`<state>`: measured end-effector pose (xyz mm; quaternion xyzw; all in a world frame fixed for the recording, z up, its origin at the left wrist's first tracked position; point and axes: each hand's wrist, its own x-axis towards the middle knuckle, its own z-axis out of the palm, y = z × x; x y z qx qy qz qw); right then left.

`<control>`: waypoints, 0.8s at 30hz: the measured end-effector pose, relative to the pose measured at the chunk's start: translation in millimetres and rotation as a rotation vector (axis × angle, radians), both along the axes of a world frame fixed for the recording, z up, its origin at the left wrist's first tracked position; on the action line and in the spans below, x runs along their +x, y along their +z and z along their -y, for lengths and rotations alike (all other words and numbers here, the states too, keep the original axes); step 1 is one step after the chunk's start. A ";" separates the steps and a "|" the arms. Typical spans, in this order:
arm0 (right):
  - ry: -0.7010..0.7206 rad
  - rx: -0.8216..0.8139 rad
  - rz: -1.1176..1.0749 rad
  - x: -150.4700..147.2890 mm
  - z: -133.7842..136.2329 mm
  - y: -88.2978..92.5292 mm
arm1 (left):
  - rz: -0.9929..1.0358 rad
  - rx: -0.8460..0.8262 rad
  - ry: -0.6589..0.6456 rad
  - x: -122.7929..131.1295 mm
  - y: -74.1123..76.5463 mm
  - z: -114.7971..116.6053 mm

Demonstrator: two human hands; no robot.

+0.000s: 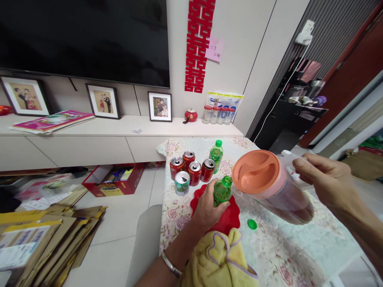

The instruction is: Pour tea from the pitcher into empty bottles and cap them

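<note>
Gripping tilted pitcher (287,203) by its handle, frame right: right hand (329,179). Left hand (209,209) wrapped round uncapped green bottle (223,193), mid-frame, over red tray (231,219). Orange lid (255,171) near bottle mouth. Green cap (252,224) lower right of center.

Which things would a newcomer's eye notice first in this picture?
Probably the tilted pitcher, orange-lidded, in the right hand over the flowered tablecloth. Next, the open green bottle in the left hand, at the red scalloped tray. Behind, the red paper strip hangs right of the black screen.
</note>
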<state>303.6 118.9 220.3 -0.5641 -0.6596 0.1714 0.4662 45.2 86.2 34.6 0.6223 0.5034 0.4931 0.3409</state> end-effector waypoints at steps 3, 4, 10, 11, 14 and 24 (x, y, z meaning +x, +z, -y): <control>-0.002 0.008 0.021 -0.6 -0.5 1.4 | -0.008 -0.003 -0.004 0.2 -1.0 -0.7; -0.005 0.013 0.028 -0.4 -0.8 1.5 | -0.005 0.001 -0.005 0.2 -1.2 -0.8; 0.002 0.030 0.056 -0.6 -0.6 2.5 | -0.005 0.003 -0.006 -0.7 0.5 -0.1; 0.003 0.030 0.061 -1.0 -0.1 3.1 | -0.009 -0.003 -0.007 -0.8 0.9 0.1; 0.002 0.031 0.078 -1.5 1.1 4.4 | -0.007 -0.008 -0.008 -0.8 1.0 0.1; -0.010 0.035 0.054 2.7 -1.9 0.8 | 0.005 -0.018 -0.011 -0.2 1.9 0.2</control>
